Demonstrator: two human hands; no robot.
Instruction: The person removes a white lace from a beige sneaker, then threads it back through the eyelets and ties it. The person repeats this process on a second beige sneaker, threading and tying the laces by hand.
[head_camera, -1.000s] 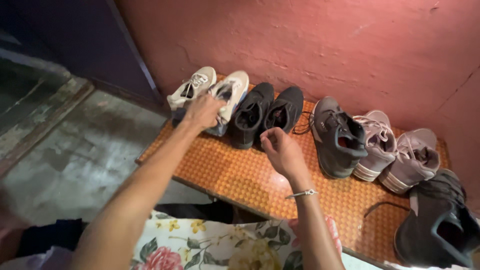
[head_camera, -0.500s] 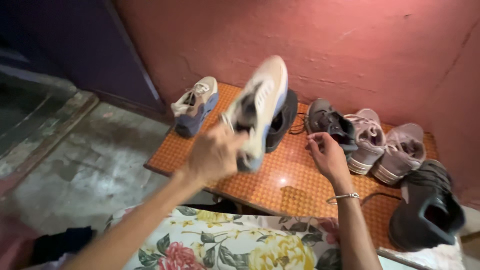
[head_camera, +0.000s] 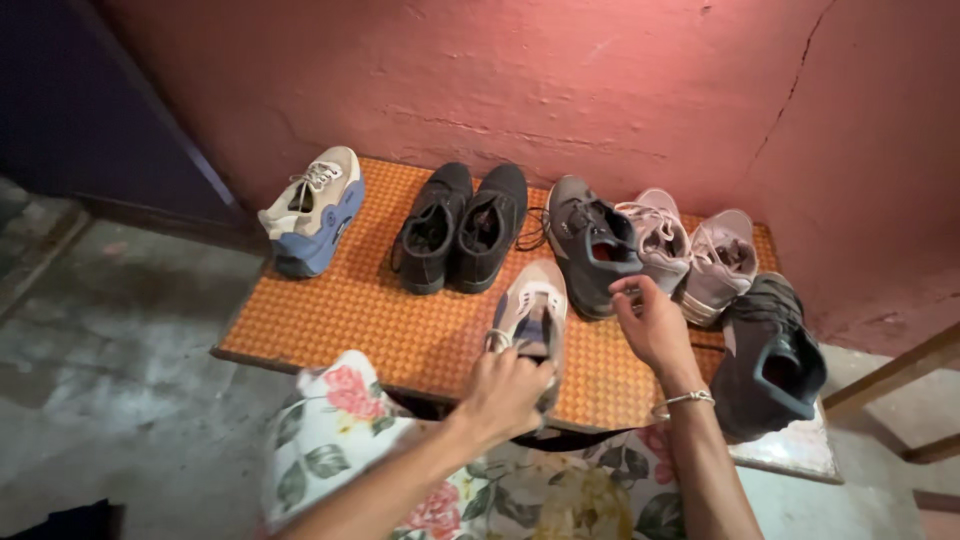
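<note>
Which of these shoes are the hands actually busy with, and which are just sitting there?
In hand:
- cream shoe, gripped by the left hand
- right hand, hovering beside it, holding nothing

Lying about:
- its mate, far left
- black pair
- grey shoe
- pink pair
- dark shoe
- orange mat

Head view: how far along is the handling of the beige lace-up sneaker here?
Done: the beige sneaker with white laces is off the back row and near the front edge of the orange woven mat. In hand: the left hand grips its heel; the right hand hovers open beside it. Left: its beige-and-blue mate and the black pair stand by the wall.
</note>
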